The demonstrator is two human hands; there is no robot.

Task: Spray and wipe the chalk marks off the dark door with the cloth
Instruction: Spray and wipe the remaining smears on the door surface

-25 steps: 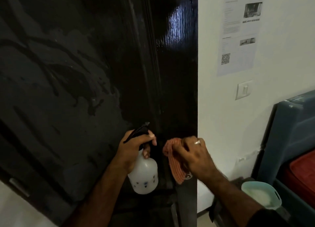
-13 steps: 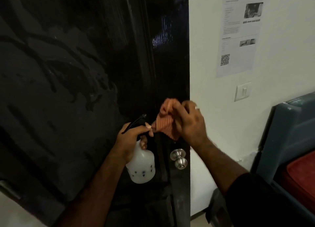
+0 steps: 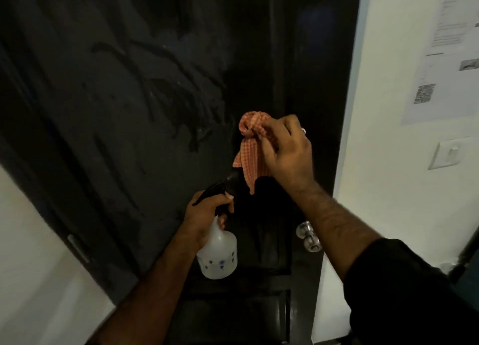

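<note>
The dark door (image 3: 298,72) fills the middle of the head view. Its left panel carries a wide pale smeared film (image 3: 108,90) with dark streaks through it. My right hand (image 3: 287,152) grips a bunched orange checked cloth (image 3: 252,142) against the door, a little right of the smear's edge. Below it, my left hand (image 3: 204,212) holds a white translucent spray bottle (image 3: 219,254) by its black trigger head, nozzle pointing up toward the cloth.
A round metal doorknob (image 3: 308,235) sticks out near the door's right edge, just under my right forearm. A white wall to the right bears a printed sheet (image 3: 445,54) with a QR code and a light switch (image 3: 447,154). A hinge (image 3: 77,248) shows at the lower left.
My right hand has lifted the cloth from knob height up the door and bunched it tighter. The view has shifted, so the knob now shows. The bottle stays in my left hand.
</note>
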